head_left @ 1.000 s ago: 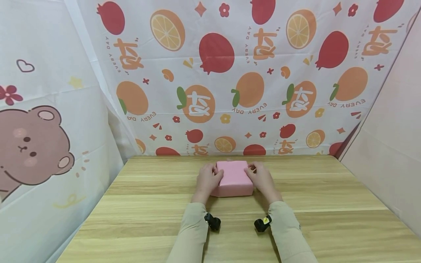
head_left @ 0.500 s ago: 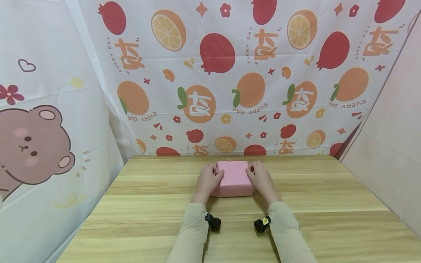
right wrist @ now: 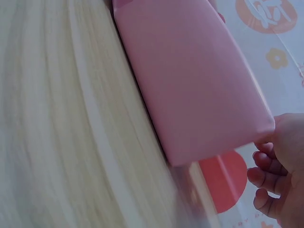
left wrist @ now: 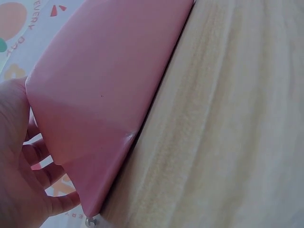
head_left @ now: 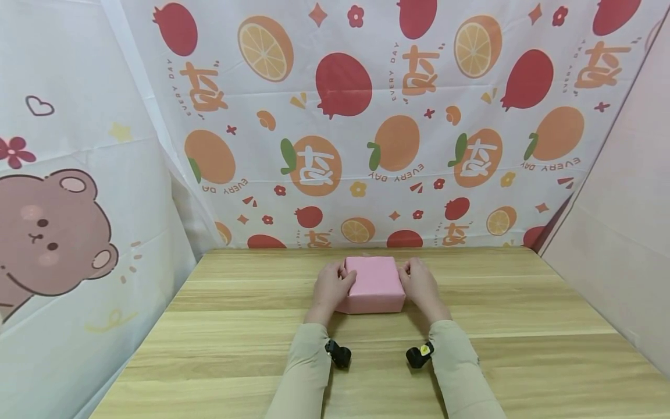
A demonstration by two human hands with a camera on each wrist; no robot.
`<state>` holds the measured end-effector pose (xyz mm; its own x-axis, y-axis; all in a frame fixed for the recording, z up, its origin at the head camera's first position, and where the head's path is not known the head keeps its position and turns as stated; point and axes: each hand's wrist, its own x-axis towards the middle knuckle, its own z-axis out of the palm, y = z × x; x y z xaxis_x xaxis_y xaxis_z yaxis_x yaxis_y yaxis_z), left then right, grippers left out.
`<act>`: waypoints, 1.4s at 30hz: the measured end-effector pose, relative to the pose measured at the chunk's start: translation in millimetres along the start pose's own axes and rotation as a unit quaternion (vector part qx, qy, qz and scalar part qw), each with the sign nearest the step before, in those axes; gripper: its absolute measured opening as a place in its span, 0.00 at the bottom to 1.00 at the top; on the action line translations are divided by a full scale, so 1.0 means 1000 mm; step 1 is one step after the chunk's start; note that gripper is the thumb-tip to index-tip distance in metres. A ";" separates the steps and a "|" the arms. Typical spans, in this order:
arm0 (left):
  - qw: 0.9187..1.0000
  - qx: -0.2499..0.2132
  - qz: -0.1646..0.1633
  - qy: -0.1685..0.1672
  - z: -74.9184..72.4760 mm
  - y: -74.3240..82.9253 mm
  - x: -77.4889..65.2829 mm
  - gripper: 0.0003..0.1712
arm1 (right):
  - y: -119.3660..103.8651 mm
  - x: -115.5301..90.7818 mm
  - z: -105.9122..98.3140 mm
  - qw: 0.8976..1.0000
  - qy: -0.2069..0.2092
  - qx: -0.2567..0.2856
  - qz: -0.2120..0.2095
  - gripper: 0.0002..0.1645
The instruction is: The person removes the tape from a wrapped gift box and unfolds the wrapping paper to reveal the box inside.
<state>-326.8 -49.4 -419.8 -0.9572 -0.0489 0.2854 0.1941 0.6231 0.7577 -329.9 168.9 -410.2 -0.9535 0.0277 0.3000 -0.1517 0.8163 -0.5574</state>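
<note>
So the pink box [head_left: 374, 278] is flat on the bench [head_left: 235, 331], with the fruit-print cloth [head_left: 398, 93] right behind the box. There's a left hand [head_left: 330, 285] at the box's left side, thumb on the top edge and fingers [left wrist: 42, 175] tucked in behind, so it's basically pinching that edge. The right hand [head_left: 420, 286] is at the box's right side with its fingers curled in near a top corner; can't tell if they're actually gripping anything there.

My guess is the box is pretty light and stiff enough to take a squeeze, but the wrap [right wrist: 190, 80] looks thin and smooth, so it'd crease easily and might slide a bit under dry fingers. I'd hold it by both side walls, palms flat. I wouldn't lift by the pointy flap [left wrist: 92, 183] at the box's left end; that part looks floppy and could tear.
</note>
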 end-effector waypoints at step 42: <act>0.998 -0.025 -0.041 0.049 0.008 0.007 -0.004 0.13 | 0.031 0.006 -0.019 0.992 -0.038 0.078 0.087 0.19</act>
<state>-323.8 -39.2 -420.4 -0.9450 -0.1755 0.2758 0.1295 0.5738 0.8087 -334.9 205.7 -411.1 -0.9846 0.1124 0.1337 -0.0160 0.7040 -0.7100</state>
